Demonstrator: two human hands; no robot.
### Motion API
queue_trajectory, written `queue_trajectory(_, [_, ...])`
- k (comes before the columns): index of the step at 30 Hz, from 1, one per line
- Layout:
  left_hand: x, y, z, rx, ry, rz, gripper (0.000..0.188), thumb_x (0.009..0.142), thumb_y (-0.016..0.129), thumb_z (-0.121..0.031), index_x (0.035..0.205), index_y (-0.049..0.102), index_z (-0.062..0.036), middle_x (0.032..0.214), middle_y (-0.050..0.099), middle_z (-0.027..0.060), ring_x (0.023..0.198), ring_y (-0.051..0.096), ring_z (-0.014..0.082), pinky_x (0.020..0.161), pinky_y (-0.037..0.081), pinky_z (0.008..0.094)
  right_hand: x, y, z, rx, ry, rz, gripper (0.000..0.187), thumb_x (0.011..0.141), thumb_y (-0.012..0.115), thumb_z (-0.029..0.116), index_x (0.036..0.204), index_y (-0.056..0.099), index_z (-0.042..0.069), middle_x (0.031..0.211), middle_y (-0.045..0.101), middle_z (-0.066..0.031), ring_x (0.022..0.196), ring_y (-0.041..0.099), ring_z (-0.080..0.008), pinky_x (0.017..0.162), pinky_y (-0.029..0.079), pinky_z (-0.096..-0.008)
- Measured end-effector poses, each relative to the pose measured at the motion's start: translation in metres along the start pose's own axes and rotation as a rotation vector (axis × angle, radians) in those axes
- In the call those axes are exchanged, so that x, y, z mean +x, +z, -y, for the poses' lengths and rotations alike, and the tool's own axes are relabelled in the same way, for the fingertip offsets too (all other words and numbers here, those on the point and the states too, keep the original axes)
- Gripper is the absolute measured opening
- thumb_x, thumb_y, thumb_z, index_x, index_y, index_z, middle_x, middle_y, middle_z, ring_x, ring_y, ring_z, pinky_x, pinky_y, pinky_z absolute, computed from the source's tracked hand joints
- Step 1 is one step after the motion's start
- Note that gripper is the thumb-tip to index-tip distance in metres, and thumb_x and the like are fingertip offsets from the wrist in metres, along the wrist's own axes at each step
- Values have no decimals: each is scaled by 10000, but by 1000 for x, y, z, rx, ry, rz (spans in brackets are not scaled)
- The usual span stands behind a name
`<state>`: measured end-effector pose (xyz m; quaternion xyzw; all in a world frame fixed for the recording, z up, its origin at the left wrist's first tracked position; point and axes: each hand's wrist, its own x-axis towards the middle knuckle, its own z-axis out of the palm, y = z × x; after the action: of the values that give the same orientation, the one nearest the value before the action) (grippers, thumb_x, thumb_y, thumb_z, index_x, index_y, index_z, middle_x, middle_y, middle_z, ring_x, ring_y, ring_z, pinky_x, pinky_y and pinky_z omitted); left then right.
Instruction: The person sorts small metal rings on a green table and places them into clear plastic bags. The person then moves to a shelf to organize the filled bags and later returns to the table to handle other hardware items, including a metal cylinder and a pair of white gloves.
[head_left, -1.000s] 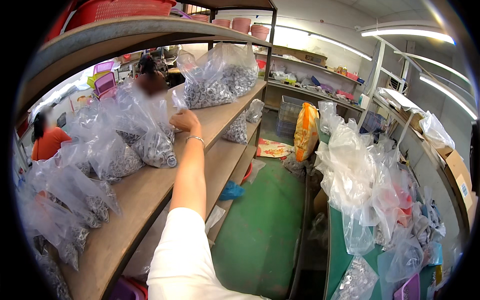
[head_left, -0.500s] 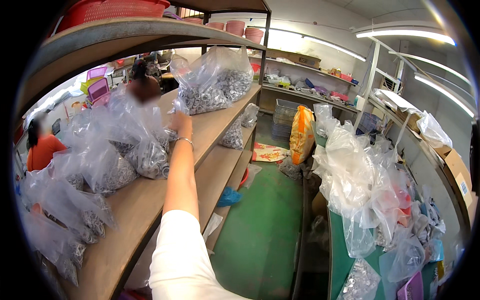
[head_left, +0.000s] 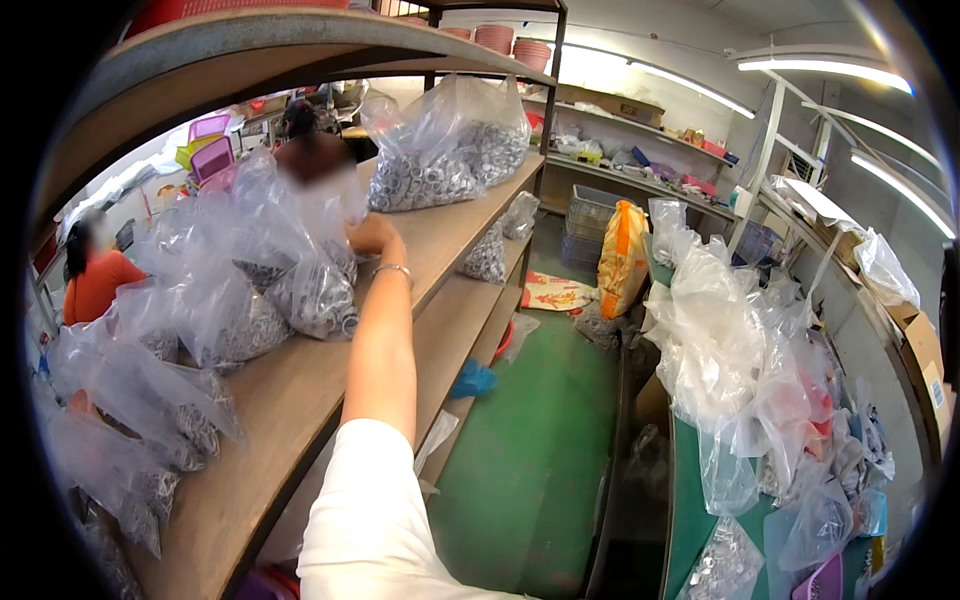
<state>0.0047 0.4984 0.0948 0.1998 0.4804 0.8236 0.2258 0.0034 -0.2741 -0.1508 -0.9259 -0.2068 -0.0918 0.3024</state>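
My left hand point(head_left: 373, 236), with a bracelet at the wrist, reaches forward over the wooden shelf point(head_left: 265, 410). Its fingers curl in at the upper edge of a clear plastic bag point(head_left: 318, 300) of grey metal rings and appear closed on the film; the fingertips are partly hidden. Just beyond the hand, a larger clear bag point(head_left: 425, 178) of similar rings rests on the same board. Several more bags of small metal parts point(head_left: 240, 335) crowd together on the left. My right hand is out of view.
An upper shelf point(head_left: 290, 35) with red baskets overhangs the bags. Lower boards hold a blue bag point(head_left: 472, 379). Past the green aisle floor point(head_left: 520, 450), plastic bags point(head_left: 715, 330) cover a green table. An orange sack point(head_left: 622, 260) stands near stacked crates point(head_left: 590, 215). Two people sit beyond the shelf.
The whole view has shifted, so the shelves and bags appear farther right and slightly higher. Relative to the shelf, my left hand has moved slightly left, away from the larger bag.
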Motion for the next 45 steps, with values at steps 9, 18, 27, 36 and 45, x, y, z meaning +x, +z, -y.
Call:
queue_trajectory(9, [26, -18, -32, 655, 461, 467, 229, 751, 542, -131, 940, 570, -4, 946, 602, 176, 861, 582, 355, 715, 465, 445, 1, 0, -2, -27, -13, 18, 146, 787, 560, 128, 857, 632, 23, 757, 621, -188, 666, 602, -349, 597, 488, -380])
queue_trajectory(18, [108, 31, -37, 458, 821, 387, 396, 801, 526, -303, 1112, 504, -59, 1113, 527, 156, 1026, 515, 312, 865, 427, 362, 8, -3, 10, -17, -54, 18, 148, 791, 560, 132, 843, 647, 23, 751, 625, -190, 666, 615, -339, 594, 497, -380])
queue_trajectory(27, [110, 34, -40, 965, 586, 660, 381, 731, 591, -384, 958, 578, -79, 949, 609, 127, 889, 590, 295, 770, 474, 382, 3, -1, -4, -82, -22, 11, 166, 799, 548, 157, 857, 645, 35, 772, 633, -170, 679, 610, -340, 616, 495, -389])
queue_trajectory(36, [158, 33, 32, 841, 853, 573, 238, 736, 582, -283, 800, 619, -56, 857, 625, 99, 828, 600, 255, 757, 473, 356, 6, 0, 2, -22, -26, 38, 174, 800, 546, 175, 860, 651, 49, 791, 631, -175, 713, 607, -346, 656, 493, -394])
queue_trajectory(45, [133, 23, -2, 980, 828, -20, 482, 799, 485, -247, 1144, 453, 88, 1222, 423, 269, 1158, 397, 369, 1000, 285, 417, 1, 23, -16, 76, -145, -48, 68, 745, 553, 39, 758, 609, 2, 616, 578, -153, 538, 577, -280, 503, 438, -340])
